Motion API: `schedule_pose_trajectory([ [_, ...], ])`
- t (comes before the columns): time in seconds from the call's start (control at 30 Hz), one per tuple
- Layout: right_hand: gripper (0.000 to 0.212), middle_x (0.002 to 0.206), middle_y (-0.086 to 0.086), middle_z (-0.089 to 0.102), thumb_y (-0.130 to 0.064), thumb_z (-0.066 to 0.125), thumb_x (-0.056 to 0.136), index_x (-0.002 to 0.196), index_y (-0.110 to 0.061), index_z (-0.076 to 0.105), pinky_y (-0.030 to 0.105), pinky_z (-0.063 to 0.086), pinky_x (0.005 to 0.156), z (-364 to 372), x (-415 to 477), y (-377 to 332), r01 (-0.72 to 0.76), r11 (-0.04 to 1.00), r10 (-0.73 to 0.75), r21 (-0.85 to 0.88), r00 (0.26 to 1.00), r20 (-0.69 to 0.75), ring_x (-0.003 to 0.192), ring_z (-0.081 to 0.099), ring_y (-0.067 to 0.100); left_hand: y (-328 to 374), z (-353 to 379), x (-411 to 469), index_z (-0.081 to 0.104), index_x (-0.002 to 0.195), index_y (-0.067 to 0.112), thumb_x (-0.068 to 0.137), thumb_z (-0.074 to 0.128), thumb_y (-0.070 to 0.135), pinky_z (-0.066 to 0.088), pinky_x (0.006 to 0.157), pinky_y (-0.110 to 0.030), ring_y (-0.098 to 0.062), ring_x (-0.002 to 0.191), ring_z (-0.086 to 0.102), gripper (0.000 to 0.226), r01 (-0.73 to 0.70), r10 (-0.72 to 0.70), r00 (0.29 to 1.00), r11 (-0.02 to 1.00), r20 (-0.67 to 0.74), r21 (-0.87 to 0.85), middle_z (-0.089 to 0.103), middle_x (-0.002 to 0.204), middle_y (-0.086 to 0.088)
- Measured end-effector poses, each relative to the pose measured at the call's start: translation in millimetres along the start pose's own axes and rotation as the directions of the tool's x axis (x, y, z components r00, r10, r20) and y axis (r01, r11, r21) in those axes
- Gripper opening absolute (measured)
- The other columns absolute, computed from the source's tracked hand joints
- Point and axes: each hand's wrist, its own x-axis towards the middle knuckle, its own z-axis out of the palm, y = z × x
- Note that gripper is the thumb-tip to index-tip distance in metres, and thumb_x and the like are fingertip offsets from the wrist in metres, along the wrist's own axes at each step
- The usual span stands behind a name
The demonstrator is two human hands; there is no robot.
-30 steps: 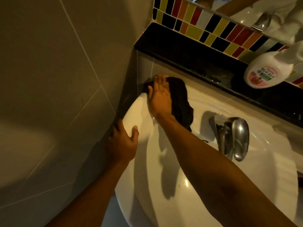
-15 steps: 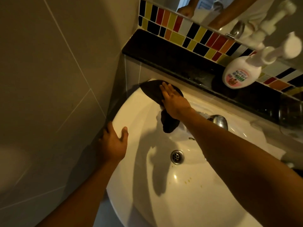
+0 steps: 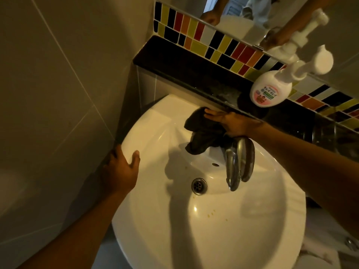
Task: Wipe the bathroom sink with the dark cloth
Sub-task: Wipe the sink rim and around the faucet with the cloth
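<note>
The white bathroom sink (image 3: 159, 133) fills the middle of the head view, with a metal drain (image 3: 199, 186) in its bowl. My right hand (image 3: 231, 122) lies flat on the dark cloth (image 3: 202, 136) and presses it against the sink's back rim, just behind the chrome tap (image 3: 240, 162). Part of the cloth hangs down over the inner edge toward the bowl. My left hand (image 3: 121, 168) rests on the sink's left rim beside the wall, thumb on top and fingers apart, holding nothing.
A white pump soap bottle (image 3: 271, 90) stands on the black ledge (image 3: 174, 63) behind the sink. Coloured mosaic tiles (image 3: 196, 33) and a mirror (image 3: 252, 14) rise above it. A tiled wall (image 3: 58, 84) adjoins the sink's left side. Small yellowish specks (image 3: 210, 213) dot the bowl.
My right hand has slid the cloth rightward along the back rim, from the back-left corner to just behind the tap. My left hand has stayed on the left rim. The camera has shifted.
</note>
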Motion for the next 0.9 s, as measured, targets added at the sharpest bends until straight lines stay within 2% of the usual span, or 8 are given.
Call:
schedule_pose_trajectory([
  [0.13,0.089,0.162,-0.002,0.004,0.000,0.059,0.081,0.149,-0.040,0.016,0.052,0.011,0.120,14.7,-0.8,17.7,0.007,0.999,-0.003,0.048,0.997,-0.075,0.148,0.001,0.032,2.2,-2.0,-0.7,0.042,0.132,0.004,0.090,0.046,0.054,0.052,0.080,-0.056,-0.049,0.099,0.060,0.065,-0.025,0.025,0.999,1.000,-0.020,0.009,0.056,0.121,-0.028],
  [0.23,0.075,0.157,0.004,0.026,0.013,0.052,0.081,0.144,-0.026,0.037,0.037,0.026,0.115,9.6,-8.1,7.2,-0.073,0.904,0.108,0.422,0.992,-0.060,0.142,0.028,0.028,1.1,-3.3,-1.6,0.041,0.131,0.004,0.089,0.040,0.057,0.052,0.076,-0.055,-0.049,0.095,0.060,0.067,-0.028,0.029,1.000,0.999,-0.010,0.022,0.056,0.118,-0.029],
  [0.33,0.074,0.155,0.001,0.030,0.023,0.046,0.079,0.141,-0.018,0.042,0.033,0.029,0.114,10.6,-23.7,5.8,-0.015,0.733,0.115,0.680,0.988,-0.103,0.141,0.030,0.020,-0.4,-2.7,-1.9,0.037,0.134,0.006,0.087,0.033,0.062,0.051,0.078,-0.058,-0.050,0.098,0.059,0.073,-0.038,0.038,0.999,0.999,-0.009,0.019,0.054,0.121,-0.030],
  [0.4,0.063,0.153,0.007,0.035,0.013,0.054,0.083,0.140,-0.014,0.044,0.041,0.028,0.117,24.0,-36.6,14.6,0.059,0.748,0.111,0.661,0.971,-0.212,0.143,0.029,0.022,0.3,-2.2,-2.0,0.037,0.135,0.006,0.087,0.032,0.062,0.050,0.080,-0.059,-0.051,0.099,0.058,0.074,-0.035,0.035,0.999,0.999,-0.004,0.033,0.054,0.121,-0.031],
  [0.5,0.065,0.154,0.007,0.033,-0.008,0.066,0.085,0.143,-0.018,0.039,0.043,0.024,0.119,51.9,-53.0,15.9,0.037,0.906,0.128,0.423,0.926,-0.356,0.143,0.028,0.023,0.9,-2.2,-3.3,0.036,0.134,0.007,0.086,0.031,0.063,0.050,0.079,-0.061,-0.052,0.098,0.058,0.075,-0.027,0.026,1.000,0.998,0.003,0.052,0.054,0.119,-0.032],
  [0.6,0.073,0.158,0.003,0.024,-0.015,0.068,0.086,0.148,-0.020,0.030,0.040,0.023,0.119,70.8,-63.5,8.9,-0.025,0.894,0.224,0.447,0.890,-0.397,0.145,0.024,0.022,2.2,-2.7,-5.1,0.035,0.134,0.006,0.087,0.032,0.062,0.049,0.079,-0.061,-0.052,0.098,0.058,0.073,-0.003,0.003,1.000,0.999,0.016,0.043,0.053,0.119,-0.032],
  [0.73,0.072,0.161,-0.003,0.013,-0.014,0.058,0.091,0.151,-0.023,0.019,0.038,0.023,0.119,100.6,-84.5,5.8,-0.254,0.830,0.457,0.497,0.821,-0.342,0.145,0.023,0.024,5.0,-6.9,-8.3,0.033,0.134,0.008,0.089,0.032,0.063,0.049,0.080,-0.059,-0.051,0.099,0.057,0.070,0.002,-0.004,0.999,0.999,0.036,0.046,0.053,0.120,-0.030],
  [0.9,0.071,0.160,0.003,0.019,-0.002,0.058,0.088,0.150,-0.016,0.025,0.044,0.035,0.113,136.7,-121.8,-7.9,-0.418,0.739,0.640,0.529,0.682,-0.355,0.142,0.031,0.030,7.4,-9.3,-12.5,0.034,0.133,0.005,0.091,0.035,0.060,0.049,0.081,-0.061,-0.053,0.101,0.056,0.070,-0.012,0.012,1.000,0.999,0.005,0.053,0.052,0.122,-0.033],
])
